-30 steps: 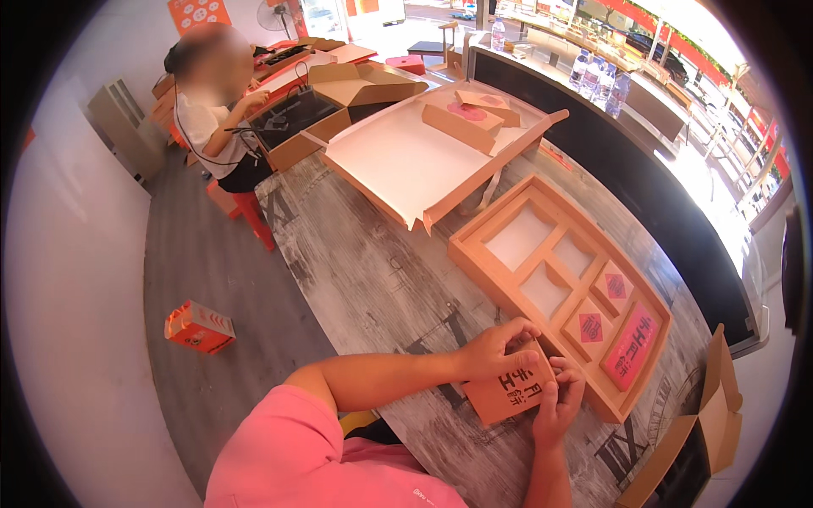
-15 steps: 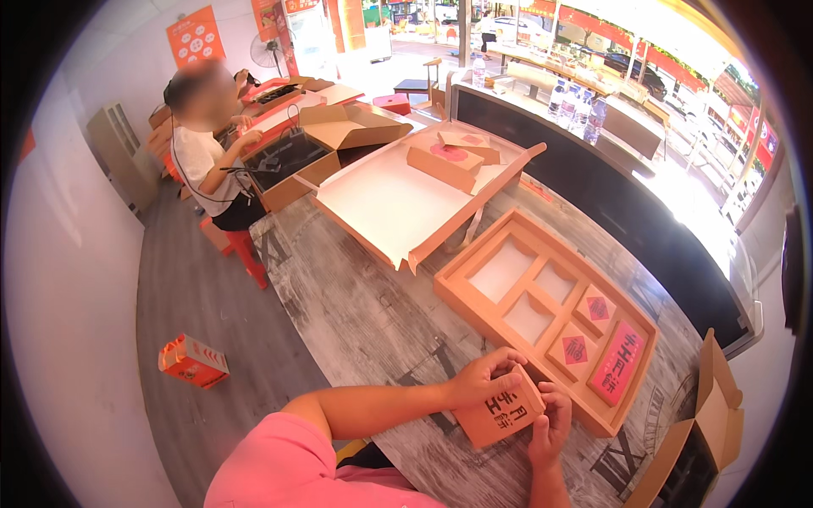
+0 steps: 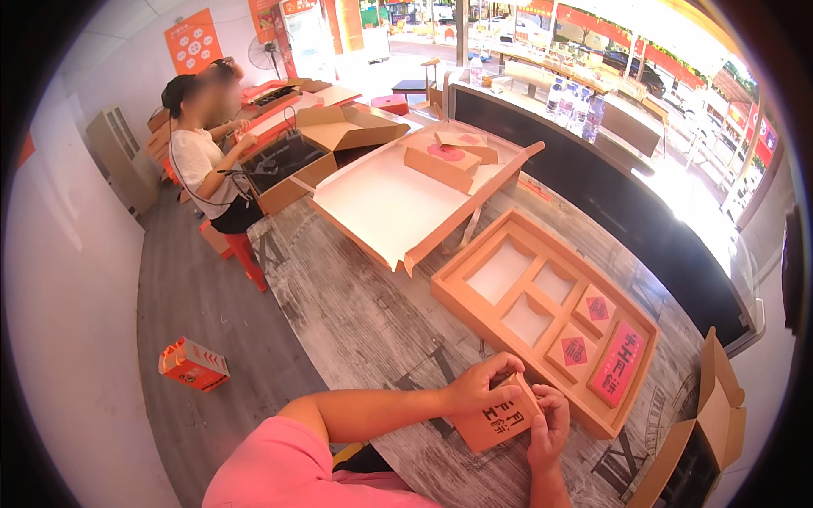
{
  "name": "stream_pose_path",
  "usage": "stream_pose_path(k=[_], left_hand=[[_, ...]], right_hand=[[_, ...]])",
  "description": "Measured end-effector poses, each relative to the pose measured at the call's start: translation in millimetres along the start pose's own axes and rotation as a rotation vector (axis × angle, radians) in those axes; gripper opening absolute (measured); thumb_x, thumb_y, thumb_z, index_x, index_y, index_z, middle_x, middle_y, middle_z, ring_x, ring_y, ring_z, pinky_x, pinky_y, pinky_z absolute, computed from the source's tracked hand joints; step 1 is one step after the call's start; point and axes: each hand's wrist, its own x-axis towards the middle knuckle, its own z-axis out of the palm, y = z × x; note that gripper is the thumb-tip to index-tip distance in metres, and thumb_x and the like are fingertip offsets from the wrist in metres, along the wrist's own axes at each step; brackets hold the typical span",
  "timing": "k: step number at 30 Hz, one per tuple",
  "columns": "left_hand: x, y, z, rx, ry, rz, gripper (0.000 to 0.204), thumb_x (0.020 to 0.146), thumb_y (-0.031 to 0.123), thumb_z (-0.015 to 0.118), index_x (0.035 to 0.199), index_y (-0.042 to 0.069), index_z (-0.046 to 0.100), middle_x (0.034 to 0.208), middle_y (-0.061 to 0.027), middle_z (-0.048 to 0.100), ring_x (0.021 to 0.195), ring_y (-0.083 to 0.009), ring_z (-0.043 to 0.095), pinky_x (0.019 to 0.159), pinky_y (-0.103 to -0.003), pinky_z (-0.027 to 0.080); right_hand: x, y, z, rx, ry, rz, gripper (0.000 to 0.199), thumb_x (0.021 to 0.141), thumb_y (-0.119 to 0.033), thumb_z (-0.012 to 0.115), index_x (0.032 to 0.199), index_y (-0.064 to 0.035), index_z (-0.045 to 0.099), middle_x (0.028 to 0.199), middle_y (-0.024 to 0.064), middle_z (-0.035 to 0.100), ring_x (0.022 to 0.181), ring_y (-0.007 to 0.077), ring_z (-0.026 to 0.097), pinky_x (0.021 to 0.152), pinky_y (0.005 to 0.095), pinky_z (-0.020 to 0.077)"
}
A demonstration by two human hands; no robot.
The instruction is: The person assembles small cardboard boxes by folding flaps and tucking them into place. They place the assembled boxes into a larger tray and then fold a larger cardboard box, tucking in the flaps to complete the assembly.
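Observation:
Between my two hands is a small orange-brown cardboard box with dark printed characters, held tilted over the near table edge. My left hand grips its upper left side, thumb on the printed face. On its right end are the fingers and thumb of my right hand. Just beyond lies a divided cardboard tray. Two small boxes with red diamond labels, a nearer one and a farther one, sit in its compartments. A long pink-fronted box fills the right compartment; three other compartments show white bottoms.
A large white-lined box lid lies farther back, with folded cardboard on it. At right stands an open brown carton. A red-orange paper bag is on the floor. Another person works at the far left.
Both hands stay on the small box, which has shifted very slightly. The other person at the far left has moved their head and raised their body a little.

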Motion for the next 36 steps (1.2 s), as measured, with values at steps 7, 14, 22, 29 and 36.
stream_pose_path(k=[7, 14, 22, 29, 36], left_hand=[[0, -1, -1, 0.07, 0.015, 0.034, 0.055, 0.101, 0.039, 0.075, 0.138, 0.003, 0.055, 0.116, -0.0057, 0.064, 0.105, -0.0123, 0.061, 0.092, -0.031, 0.053], [0, -1, 0, 0.119, 0.015, 0.027, 0.058, 0.1, 0.041, 0.077, 0.138, 0.004, 0.056, 0.112, -0.0077, 0.066, 0.104, -0.0143, 0.063, 0.091, -0.032, 0.053], [-2, -2, 1, 0.109, -0.011, 0.021, 0.06, 0.1, 0.043, 0.078, 0.139, 0.003, 0.056, 0.119, -0.0103, 0.068, 0.108, -0.0171, 0.066, 0.094, -0.034, 0.054], [-2, -3, 1, 0.071, -0.03, 0.006, 0.06, 0.102, 0.044, 0.076, 0.14, 0.003, 0.055, 0.124, -0.0103, 0.068, 0.114, -0.0174, 0.067, 0.099, -0.034, 0.054], [-2, -7, 2, 0.075, -0.027, 0.067, 0.06, 0.101, 0.043, 0.077, 0.141, 0.003, 0.055, 0.123, -0.01, 0.068, 0.114, -0.0162, 0.067, 0.099, -0.033, 0.054]], right_hand=[[-3, 2, 1, 0.04, 0.046, 0.038, 0.017, 0.099, -0.005, 0.058, 0.115, -0.0031, 0.053, 0.137, 0.0181, 0.057, 0.121, 0.0197, 0.056, 0.107, 0.0359, 0.0457], [-2, -2, 3, 0.032, 0.066, 0.057, 0.014, 0.098, -0.002, 0.058, 0.111, -0.0027, 0.053, 0.135, 0.0176, 0.058, 0.116, 0.0194, 0.058, 0.104, 0.0341, 0.0478], [-4, 1, 3, 0.063, 0.09, 0.073, 0.008, 0.1, -0.001, 0.059, 0.106, -0.003, 0.053, 0.133, 0.0161, 0.06, 0.111, 0.0177, 0.06, 0.102, 0.0329, 0.049], [-3, 0, 3, 0.067, 0.11, 0.066, 0.01, 0.1, -0.002, 0.062, 0.104, -0.0044, 0.053, 0.13, 0.0142, 0.062, 0.106, 0.0142, 0.058, 0.098, 0.0304, 0.0485], [-5, 2, 0, 0.075, 0.114, 0.071, 0.005, 0.102, -0.003, 0.058, 0.101, -0.0048, 0.054, 0.128, 0.0125, 0.066, 0.102, 0.0118, 0.059, 0.094, 0.0288, 0.0492]])
